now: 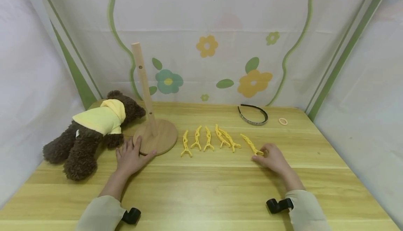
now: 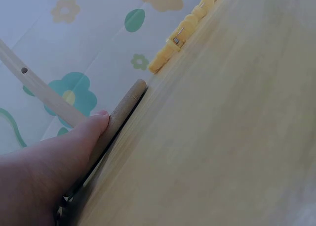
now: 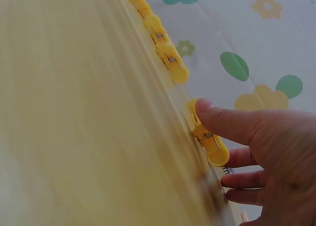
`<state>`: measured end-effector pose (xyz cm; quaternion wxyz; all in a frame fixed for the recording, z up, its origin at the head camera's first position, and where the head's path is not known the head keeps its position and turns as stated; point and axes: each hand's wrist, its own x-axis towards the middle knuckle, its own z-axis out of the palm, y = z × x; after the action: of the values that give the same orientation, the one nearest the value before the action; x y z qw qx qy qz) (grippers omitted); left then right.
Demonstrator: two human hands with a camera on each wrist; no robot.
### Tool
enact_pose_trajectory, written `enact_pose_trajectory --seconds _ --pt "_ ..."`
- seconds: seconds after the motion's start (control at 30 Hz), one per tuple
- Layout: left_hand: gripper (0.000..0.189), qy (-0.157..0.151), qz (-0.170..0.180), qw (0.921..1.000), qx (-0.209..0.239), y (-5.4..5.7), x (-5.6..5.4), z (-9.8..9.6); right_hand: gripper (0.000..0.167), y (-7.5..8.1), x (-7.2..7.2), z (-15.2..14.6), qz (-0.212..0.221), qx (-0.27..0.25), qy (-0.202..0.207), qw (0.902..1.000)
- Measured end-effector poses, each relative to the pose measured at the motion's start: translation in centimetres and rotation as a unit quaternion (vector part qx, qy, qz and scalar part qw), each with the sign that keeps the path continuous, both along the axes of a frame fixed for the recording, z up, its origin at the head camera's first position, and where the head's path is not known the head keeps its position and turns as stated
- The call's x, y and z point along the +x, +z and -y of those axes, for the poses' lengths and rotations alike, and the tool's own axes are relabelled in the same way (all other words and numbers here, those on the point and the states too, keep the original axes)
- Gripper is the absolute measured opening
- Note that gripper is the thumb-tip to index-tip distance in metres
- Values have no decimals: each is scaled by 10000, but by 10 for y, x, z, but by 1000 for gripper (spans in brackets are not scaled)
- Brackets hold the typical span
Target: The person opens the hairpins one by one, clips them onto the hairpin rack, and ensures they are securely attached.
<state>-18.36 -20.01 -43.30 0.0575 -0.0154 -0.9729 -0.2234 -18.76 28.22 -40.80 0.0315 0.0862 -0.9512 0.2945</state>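
Observation:
My right hand point(image 1: 273, 159) is at a yellow alligator hair clip point(image 1: 249, 142), its thumb and index finger on the two handle ends. The right wrist view shows this clip point(image 3: 213, 147) between thumb and finger, low against the wooden table. My left hand point(image 1: 128, 160) lies at the near left rim of a wooden stand's round base point(image 1: 167, 138), fingers spread and thumb out along the rim. In the left wrist view the thumb touches the base's edge point(image 2: 121, 112). Several more yellow hair clips point(image 1: 197, 138) lie in a row between the hands.
A brown teddy bear point(image 1: 83, 143) in a yellow hoodie lies left of the stand's upright post point(image 1: 144, 84). Behind the right hand are a black headband point(image 1: 255, 123) with a glittery band and a small pale ring point(image 1: 283, 121). A flowered cloth point(image 1: 189, 17) hangs behind the table.

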Motion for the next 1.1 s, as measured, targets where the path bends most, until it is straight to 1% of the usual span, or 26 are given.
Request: enact_pose_trajectory --seconds 0.2,0.27,0.43,0.5,0.57,0.67,0.8,0.9,1.0,1.1 --pt "96 20 19 10000 37 -1 0 0 38 4 -2 -6 -286 229 -41 9993" --pt "96 28 22 10000 48 0 0 -1 35 7 -2 -7 -287 253 -40 9993" --pt "96 42 62 10000 43 1 1 -1 38 16 -3 -8 41 121 57 9999" --pt "96 46 61 10000 28 1 1 -2 39 20 -4 -8 98 151 120 9998" --pt "96 55 38 10000 13 0 2 -2 39 24 -6 -8 71 195 164 9997" --pt "95 57 19 10000 -3 -1 2 -3 37 29 -11 -7 -102 241 239 9994" --pt "94 75 22 10000 12 0 4 -6 34 36 -18 1 -496 217 476 9974" --pt "93 120 23 9999 23 0 5 -8 35 46 -25 13 -746 144 728 9945" --pt "92 182 12 9998 39 0 7 -10 35 57 -35 29 -875 19 1061 9905" --pt "91 226 7 9997 82 0 8 -12 35 69 -44 48 -925 17 1344 9866"
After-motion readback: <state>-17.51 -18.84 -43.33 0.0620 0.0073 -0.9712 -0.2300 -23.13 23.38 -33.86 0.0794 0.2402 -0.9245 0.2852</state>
